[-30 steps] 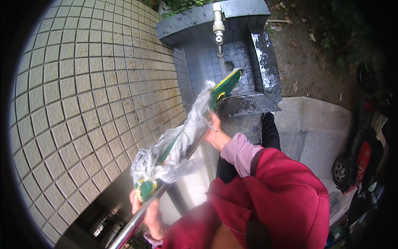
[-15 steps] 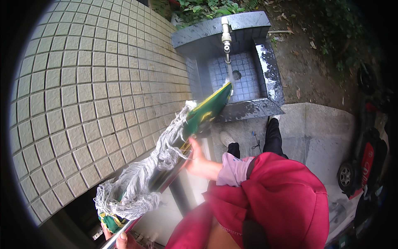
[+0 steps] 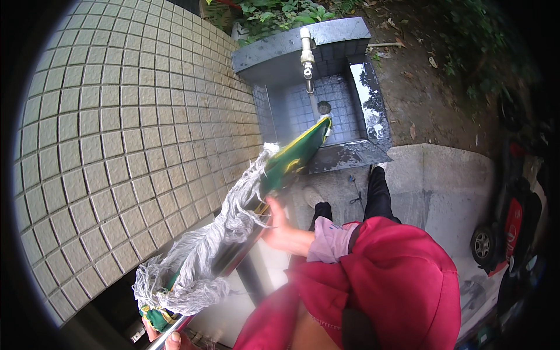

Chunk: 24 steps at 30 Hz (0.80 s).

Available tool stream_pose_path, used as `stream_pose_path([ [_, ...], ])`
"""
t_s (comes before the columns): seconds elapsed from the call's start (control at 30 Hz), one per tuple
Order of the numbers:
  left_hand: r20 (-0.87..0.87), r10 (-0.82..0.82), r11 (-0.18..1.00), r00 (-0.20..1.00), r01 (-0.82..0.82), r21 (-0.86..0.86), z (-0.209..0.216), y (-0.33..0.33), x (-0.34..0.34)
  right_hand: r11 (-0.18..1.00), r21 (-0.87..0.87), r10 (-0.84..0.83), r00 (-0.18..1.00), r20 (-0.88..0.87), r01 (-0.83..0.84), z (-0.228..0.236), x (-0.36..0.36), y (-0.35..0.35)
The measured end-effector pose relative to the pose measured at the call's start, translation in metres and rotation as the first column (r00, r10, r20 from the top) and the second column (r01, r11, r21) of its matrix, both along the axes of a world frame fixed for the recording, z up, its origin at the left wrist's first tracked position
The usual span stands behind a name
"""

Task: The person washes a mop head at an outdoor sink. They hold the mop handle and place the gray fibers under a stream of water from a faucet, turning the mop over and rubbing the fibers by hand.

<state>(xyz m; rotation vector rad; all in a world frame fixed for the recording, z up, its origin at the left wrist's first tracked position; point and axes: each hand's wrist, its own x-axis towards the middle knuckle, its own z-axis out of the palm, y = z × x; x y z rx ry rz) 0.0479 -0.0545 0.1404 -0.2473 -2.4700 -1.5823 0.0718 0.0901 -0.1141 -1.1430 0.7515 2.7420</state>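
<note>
A long flat mop point(image 3: 233, 210) with grey-white string strands and a green, yellow-edged cloth backing point(image 3: 294, 157) slants from the lower left up to the sink. Its far tip is over the front rim of the dark stone sink point(image 3: 350, 156), under a stream of water from the tap point(image 3: 307, 58). My right hand point(image 3: 283, 230) is closed around the mop's side near its middle, its fingers partly hidden beneath. At the lower left, my left hand point(image 3: 166, 338) is closed on the metal handle beside the mop's near end; most of that hand is out of view.
A beige tiled wall point(image 3: 134, 128) runs along the left, close to the mop. Green plants point(image 3: 280, 20) grow behind the sink, with bare soil to its right. A red and black vehicle point(image 3: 507, 233) stands at the far right. My legs are on the concrete before the sink.
The sink and tap have shifted slightly left in view. The mop's tip now reaches a little farther right over the sink; both hands keep their hold.
</note>
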Motion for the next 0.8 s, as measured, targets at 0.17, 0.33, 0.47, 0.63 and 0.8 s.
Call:
stream_pose_path([
  [0.17,0.035,0.021,1.0,0.999,-0.021,-0.009,0.003,0.001,0.0,0.999,0.03,0.015,1.0,-0.012,-0.015,0.004,0.0,0.007],
  [0.33,0.203,-0.029,0.999,0.979,0.024,0.024,-0.005,0.002,-0.002,0.963,0.109,0.226,0.959,0.171,-0.246,-0.038,-0.002,0.019],
  [0.47,0.429,-0.179,0.973,0.886,0.093,0.212,-0.067,0.037,-0.014,0.863,0.208,0.351,0.842,0.411,-0.461,-0.113,-0.002,0.061],
  [0.63,0.499,-0.122,0.966,0.858,-0.012,0.256,-0.185,0.122,-0.012,0.83,0.393,0.259,0.897,0.358,-0.396,-0.183,0.023,0.136],
  [0.8,0.568,-0.124,0.975,0.814,-0.005,0.222,-0.197,0.167,0.009,0.88,0.17,0.38,0.873,0.306,-0.443,-0.151,0.054,0.146],
])
